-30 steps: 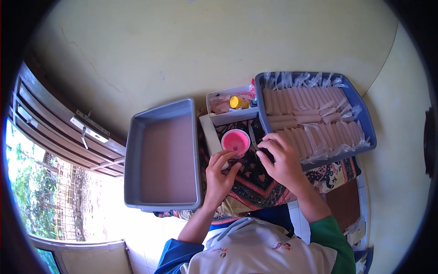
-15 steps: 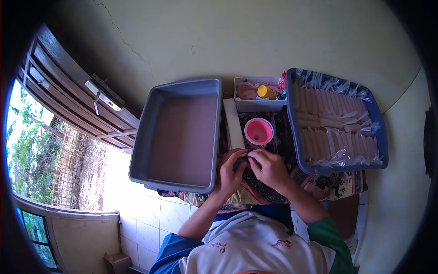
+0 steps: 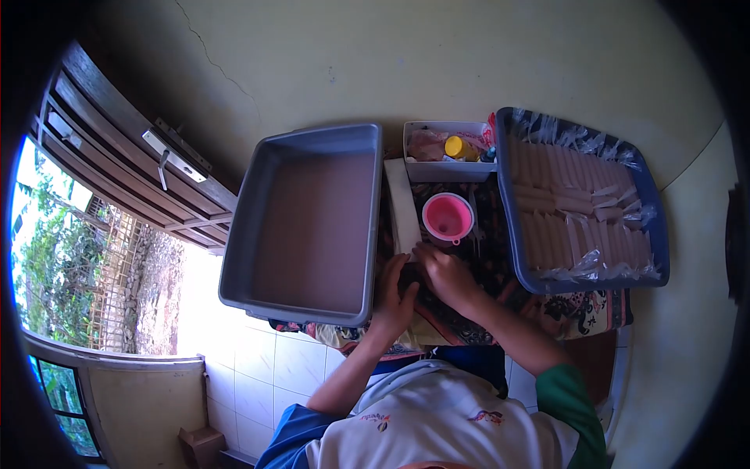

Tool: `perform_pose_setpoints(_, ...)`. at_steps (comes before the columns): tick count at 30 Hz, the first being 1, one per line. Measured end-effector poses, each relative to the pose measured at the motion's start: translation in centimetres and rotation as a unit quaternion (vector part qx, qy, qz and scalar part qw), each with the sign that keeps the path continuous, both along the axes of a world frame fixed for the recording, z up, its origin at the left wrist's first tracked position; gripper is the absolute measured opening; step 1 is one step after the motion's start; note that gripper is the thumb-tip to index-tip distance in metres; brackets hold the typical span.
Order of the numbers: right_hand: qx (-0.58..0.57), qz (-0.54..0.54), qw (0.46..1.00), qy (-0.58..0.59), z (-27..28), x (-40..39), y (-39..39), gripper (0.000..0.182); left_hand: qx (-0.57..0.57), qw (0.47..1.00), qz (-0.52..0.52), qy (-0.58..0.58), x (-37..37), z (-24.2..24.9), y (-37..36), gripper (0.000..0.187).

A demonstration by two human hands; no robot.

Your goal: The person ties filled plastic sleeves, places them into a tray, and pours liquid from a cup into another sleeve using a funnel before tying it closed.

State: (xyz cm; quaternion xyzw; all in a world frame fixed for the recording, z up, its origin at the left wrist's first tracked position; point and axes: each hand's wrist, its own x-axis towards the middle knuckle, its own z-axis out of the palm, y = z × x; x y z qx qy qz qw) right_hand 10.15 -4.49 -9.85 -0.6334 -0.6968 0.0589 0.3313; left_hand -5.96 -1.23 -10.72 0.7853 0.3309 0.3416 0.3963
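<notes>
My left hand [image 3: 393, 301] rests at the near end of a long, flat, off-white strip [image 3: 402, 207], its thumb apart from its fingers. From the right, my right hand [image 3: 447, 275] reaches to the same end with its fingertips bunched together. Whatever they pinch there is too small and dark to make out. Just beyond my right hand is a pink funnel [image 3: 449, 215] in a white-rimmed container. To the left stands a large grey tub [image 3: 373, 234] of brownish liquid [image 3: 320, 227].
A blue tray [image 3: 662, 242] on the right holds rows of filled plastic tubes [image 3: 562, 168] with brownish contents. At the back, a white box [image 3: 449, 173] contains a yellow-lidded jar [image 3: 459, 147] and plastic packaging. Patterned cloth [image 3: 578, 313] covers the table; a door [image 3: 148, 148] stands open at left.
My hands, close together near the funnel before, have shifted slightly left to the strip's near end. My left thumb and fingers have spread apart. The view has tilted slightly.
</notes>
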Motion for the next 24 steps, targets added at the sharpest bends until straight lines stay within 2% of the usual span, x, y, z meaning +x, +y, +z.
perform_pose_setpoints(6,0.035,0.029,0.999,0.007,0.2,0.7,1.0,0.023,-0.032,0.999,0.013,-0.013,-0.4,-0.2,-0.4,0.054)
perform_pose_setpoints(9,0.037,0.023,0.998,0.036,0.2,0.5,1.1,0.017,-0.041,0.999,0.014,-0.022,-0.6,-0.4,-0.2,0.051)
perform_pose_setpoints(12,0.045,0.006,0.997,0.056,0.0,0.4,1.2,0.012,-0.005,1.000,0.011,-0.025,-0.6,-0.5,-0.1,0.043)
perform_pose_setpoints(14,0.119,0.003,0.987,0.110,0.2,0.3,1.5,0.009,-0.024,1.000,0.012,-0.001,-0.5,0.4,-0.1,0.037)
perform_pose_setpoints(18,0.123,-0.020,0.985,0.122,0.3,0.3,1.4,0.008,-0.038,0.999,0.009,-0.004,-0.2,0.0,0.1,0.036)
perform_pose_setpoints(20,0.131,-0.024,0.983,0.123,0.0,0.3,1.4,0.007,0.042,0.998,-0.011,0.044,0.0,-0.5,0.6,0.039)
perform_pose_setpoints(24,0.149,-0.020,0.981,0.123,-0.2,0.2,1.4,0.006,0.077,0.991,-0.008,0.113,1.0,0.2,1.4,0.041)
